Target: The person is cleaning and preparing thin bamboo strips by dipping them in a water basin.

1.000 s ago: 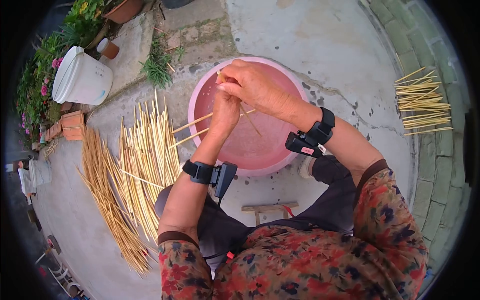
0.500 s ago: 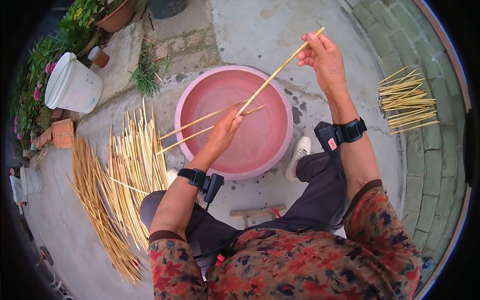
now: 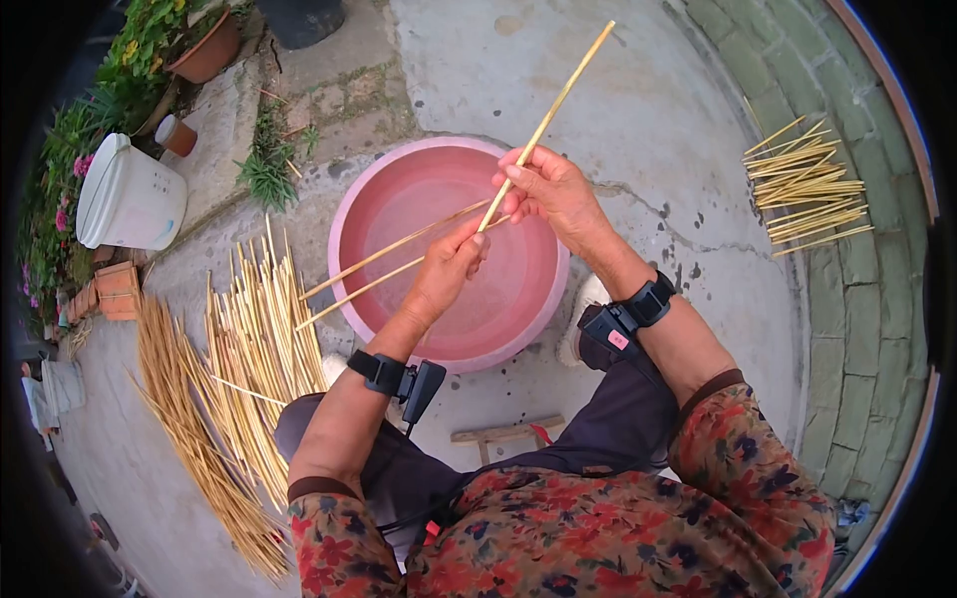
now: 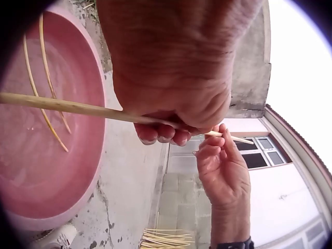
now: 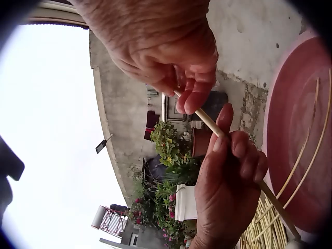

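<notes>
A pale straw-coloured stalk slants up and away over the pink basin. The left hand pinches it near its lower end; in the right wrist view the fingers of that left hand curl round it. Further up, the right hand holds the same stalk between thumb and fingers, the other fingers loosely bent. The left wrist view shows the right hand beyond the left hand. Two more stalks rest across the basin's rim, passing near the left hand.
Left of the basin lie a spread of pale stalks and a browner bundle. A pile of short stalks lies at the right. A white bucket and a plant pot stand at the upper left.
From close together a second ago, the hands moved apart, the right one out to the stalk's far end. Since then the right hand has come back down the stalk, nearer the left.
</notes>
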Demonstrator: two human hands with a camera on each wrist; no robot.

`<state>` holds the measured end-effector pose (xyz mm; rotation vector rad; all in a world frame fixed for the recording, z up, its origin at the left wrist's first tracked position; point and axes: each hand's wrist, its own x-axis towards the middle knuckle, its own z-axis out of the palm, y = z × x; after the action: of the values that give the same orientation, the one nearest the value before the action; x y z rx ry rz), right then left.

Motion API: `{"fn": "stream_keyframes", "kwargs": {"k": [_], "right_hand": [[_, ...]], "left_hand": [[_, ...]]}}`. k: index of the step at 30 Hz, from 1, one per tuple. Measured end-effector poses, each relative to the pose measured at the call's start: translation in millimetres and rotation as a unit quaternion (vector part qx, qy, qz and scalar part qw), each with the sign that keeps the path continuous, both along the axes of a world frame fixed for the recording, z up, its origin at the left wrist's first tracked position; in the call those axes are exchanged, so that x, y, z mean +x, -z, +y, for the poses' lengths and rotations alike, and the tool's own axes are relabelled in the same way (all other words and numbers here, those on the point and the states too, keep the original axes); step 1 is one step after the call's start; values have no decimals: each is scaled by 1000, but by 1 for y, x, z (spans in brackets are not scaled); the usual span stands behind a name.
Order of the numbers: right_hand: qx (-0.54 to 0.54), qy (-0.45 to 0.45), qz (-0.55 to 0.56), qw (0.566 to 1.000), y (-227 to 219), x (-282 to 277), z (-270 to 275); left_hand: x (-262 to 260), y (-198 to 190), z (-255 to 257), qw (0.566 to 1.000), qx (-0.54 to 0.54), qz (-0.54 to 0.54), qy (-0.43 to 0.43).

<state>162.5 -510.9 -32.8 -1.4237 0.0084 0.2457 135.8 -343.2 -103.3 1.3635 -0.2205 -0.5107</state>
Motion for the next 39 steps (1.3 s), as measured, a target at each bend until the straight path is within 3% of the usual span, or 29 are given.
{"fn": "stream_keyframes", "kwargs": {"k": [3,9,12,18,24,30,32,39], "right_hand": [[-35,-35,-8,999,4,2,2],[-52,28,-46,997,0,0,-3],[-65,8,-48,997,-1,-1,-5],[-39,-23,-47,998,-1,-3,-2],[-48,-26,-48,997,0,-7,-4],[-35,-22,-10,999,3,-18,3],[3,-38,-13,999,0,-15,-3],[37,-79,-15,996,-2,-14,-12]], "left_hand": [[0,-11,2,998,-44,36,17],[-3,-9,3,998,-57,-26,23],[-5,-9,5,997,-68,32,34],[-3,-17,4,994,-72,80,-20],[-6,-17,2,998,-42,52,-18],[-9,-15,-3,996,20,-40,-76],[-8,-12,-3,996,-52,-17,-71],[-2,-24,6,999,-18,46,6]]}}
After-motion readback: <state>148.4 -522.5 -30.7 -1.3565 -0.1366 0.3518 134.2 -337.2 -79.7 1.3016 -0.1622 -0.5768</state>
